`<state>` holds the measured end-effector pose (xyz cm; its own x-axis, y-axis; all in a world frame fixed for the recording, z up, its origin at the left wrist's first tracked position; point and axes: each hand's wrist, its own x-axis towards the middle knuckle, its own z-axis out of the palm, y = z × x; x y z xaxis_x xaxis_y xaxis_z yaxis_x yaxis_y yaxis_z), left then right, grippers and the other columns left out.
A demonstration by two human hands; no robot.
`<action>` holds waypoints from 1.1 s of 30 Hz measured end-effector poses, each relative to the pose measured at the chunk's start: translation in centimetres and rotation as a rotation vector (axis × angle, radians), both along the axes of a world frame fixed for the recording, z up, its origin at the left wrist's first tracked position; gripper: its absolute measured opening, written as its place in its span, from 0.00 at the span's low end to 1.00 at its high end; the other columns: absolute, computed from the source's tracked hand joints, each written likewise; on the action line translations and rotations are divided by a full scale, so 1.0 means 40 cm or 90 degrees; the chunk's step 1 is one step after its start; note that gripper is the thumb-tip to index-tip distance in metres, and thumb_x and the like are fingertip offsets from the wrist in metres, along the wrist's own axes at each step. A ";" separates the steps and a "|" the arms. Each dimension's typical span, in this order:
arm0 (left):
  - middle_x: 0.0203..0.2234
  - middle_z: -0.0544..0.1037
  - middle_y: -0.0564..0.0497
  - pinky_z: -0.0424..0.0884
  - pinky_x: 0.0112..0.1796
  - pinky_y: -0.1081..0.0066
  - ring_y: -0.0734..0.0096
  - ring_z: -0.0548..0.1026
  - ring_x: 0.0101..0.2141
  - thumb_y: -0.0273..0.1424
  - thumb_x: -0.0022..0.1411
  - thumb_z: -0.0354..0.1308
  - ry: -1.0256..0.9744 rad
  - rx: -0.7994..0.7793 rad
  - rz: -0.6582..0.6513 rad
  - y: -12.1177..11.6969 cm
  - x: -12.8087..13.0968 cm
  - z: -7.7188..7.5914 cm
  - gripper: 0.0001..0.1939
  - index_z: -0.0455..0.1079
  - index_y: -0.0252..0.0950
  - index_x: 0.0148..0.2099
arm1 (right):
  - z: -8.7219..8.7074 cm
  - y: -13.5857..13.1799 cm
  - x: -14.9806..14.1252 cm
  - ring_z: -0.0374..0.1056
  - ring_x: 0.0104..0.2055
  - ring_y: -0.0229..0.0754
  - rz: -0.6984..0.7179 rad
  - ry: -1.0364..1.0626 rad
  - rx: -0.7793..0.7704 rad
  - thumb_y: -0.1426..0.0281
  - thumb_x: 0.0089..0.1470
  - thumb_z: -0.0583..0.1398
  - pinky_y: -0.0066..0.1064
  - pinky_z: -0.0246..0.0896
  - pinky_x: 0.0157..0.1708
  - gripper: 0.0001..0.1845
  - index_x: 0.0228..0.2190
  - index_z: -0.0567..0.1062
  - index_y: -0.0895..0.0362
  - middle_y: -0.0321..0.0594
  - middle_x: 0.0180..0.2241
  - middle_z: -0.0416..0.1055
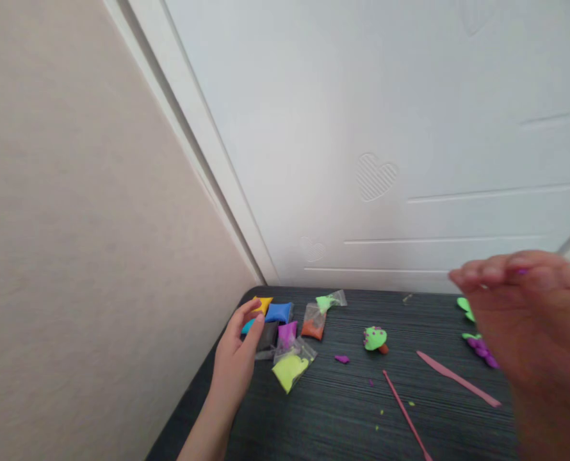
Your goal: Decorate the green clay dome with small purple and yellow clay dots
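My left hand (pixel 237 349) hovers at the left by the bags of modelling clay, its thumb and fingers apart and nothing in it. Raised at the right, close to the camera, my right hand (pixel 539 320) has its fingers curled against the thumb. A tiny bit of purple clay (pixel 522 271) shows between them. On the dark table stands a small clay tree (pixel 375 339) with a green crown, purple dots and a brown trunk. A loose purple clay lump (pixel 342 359) lies left of it. Partly behind my right hand sits a purple clay grape bunch (pixel 481 351) with green leaves.
A pink clay knife (pixel 458 378) and a thin pink stick tool (pixel 407 413) lie on the dark table (pixel 323 422). Near my left hand are yellow-green (pixel 289 370), blue (pixel 279 312) and orange (pixel 313 328) clay bags, among others. A white panel (pixel 314 128) rises behind.
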<state>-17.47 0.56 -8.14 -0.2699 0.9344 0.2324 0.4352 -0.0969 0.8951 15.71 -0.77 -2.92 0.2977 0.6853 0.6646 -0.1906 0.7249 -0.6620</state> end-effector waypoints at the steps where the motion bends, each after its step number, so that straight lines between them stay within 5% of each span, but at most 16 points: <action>1: 0.47 0.71 0.48 0.60 0.51 0.65 0.63 0.67 0.49 0.39 0.59 0.51 -0.014 0.010 -0.049 -0.004 0.056 0.031 0.17 0.66 0.38 0.49 | 0.006 -0.008 -0.022 0.69 0.35 0.37 0.036 0.001 -0.001 0.74 0.56 0.52 0.34 0.65 0.41 0.11 0.33 0.73 0.53 0.37 0.30 0.70; 6: 0.37 0.75 0.50 0.64 0.44 0.71 0.68 0.70 0.43 0.33 0.59 0.52 -0.203 0.041 -0.367 -0.040 0.321 0.167 0.09 0.73 0.37 0.36 | 0.000 -0.014 -0.063 0.68 0.41 0.40 0.042 -0.077 0.038 0.74 0.52 0.57 0.36 0.66 0.42 0.07 0.33 0.74 0.53 0.38 0.34 0.72; 11: 0.34 0.75 0.49 0.64 0.42 0.69 0.68 0.71 0.39 0.30 0.59 0.53 -0.381 0.006 -0.524 -0.043 0.449 0.211 0.09 0.75 0.36 0.35 | 0.001 -0.020 -0.058 0.66 0.42 0.38 0.024 -0.119 0.053 0.76 0.53 0.55 0.32 0.66 0.41 0.10 0.35 0.73 0.53 0.38 0.35 0.69; 21: 0.32 0.75 0.52 0.66 0.40 0.73 0.73 0.71 0.36 0.28 0.58 0.55 -0.424 -0.016 -0.519 0.002 0.428 0.182 0.09 0.76 0.41 0.34 | 0.019 -0.022 -0.070 0.65 0.42 0.41 -0.254 -0.324 0.056 0.80 0.48 0.58 0.35 0.62 0.42 0.13 0.36 0.74 0.55 0.38 0.38 0.71; 28: 0.30 0.77 0.51 0.68 0.38 0.72 0.71 0.73 0.34 0.25 0.56 0.55 -0.432 0.000 -0.464 0.008 0.430 0.191 0.09 0.77 0.40 0.31 | 0.021 0.000 -0.089 0.66 0.40 0.39 -0.319 -0.344 0.054 0.81 0.48 0.59 0.33 0.60 0.42 0.12 0.35 0.74 0.57 0.37 0.36 0.71; 33: 0.30 0.77 0.53 0.68 0.37 0.74 0.72 0.73 0.33 0.26 0.56 0.55 -0.410 0.003 -0.450 0.022 0.427 0.190 0.09 0.77 0.41 0.32 | 0.020 0.009 -0.067 0.66 0.41 0.39 -0.269 -0.415 0.062 0.82 0.45 0.61 0.32 0.61 0.40 0.16 0.38 0.74 0.58 0.38 0.38 0.71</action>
<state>-0.38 1.42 -0.56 0.2800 0.9295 0.2399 -0.3013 -0.1522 0.9413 13.02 -0.40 -2.11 0.0494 0.5309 0.8460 0.5199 0.7095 -0.4757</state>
